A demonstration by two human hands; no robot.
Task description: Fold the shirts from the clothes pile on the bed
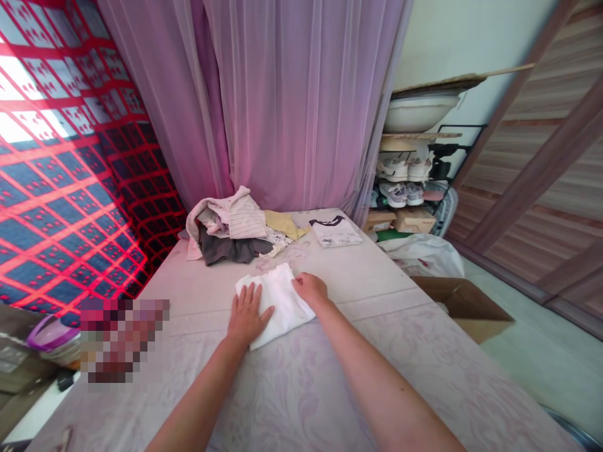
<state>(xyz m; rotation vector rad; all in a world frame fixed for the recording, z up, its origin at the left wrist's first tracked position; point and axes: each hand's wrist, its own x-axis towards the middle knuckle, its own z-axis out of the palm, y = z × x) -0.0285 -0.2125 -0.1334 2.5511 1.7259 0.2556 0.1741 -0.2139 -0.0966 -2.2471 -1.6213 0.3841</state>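
A white garment (pixel 282 307), folded into a rough rectangle, lies on the patterned cloth-covered surface in front of me; its exact kind does not show. My left hand (pixel 247 314) rests flat on its left side with the fingers spread. At its right edge my right hand (pixel 309 287) is closed, the fingers gripping the fabric. Beyond the hands, to the left, sits a loose heap of clothes (pixel 230 223) with striped, dark grey and yellow pieces. Back right lies a folded white T-shirt (pixel 335 232) with a dark neckline.
Purple curtains (pixel 292 107) hang behind the far edge. Past the right edge stand an open cardboard box (pixel 464 304), a white plastic bag (pixel 424 251) and a shoe rack holding sneakers (pixel 398 193). A purple-rimmed tub (pixel 49 336) is at left, near a blurred-out patch.
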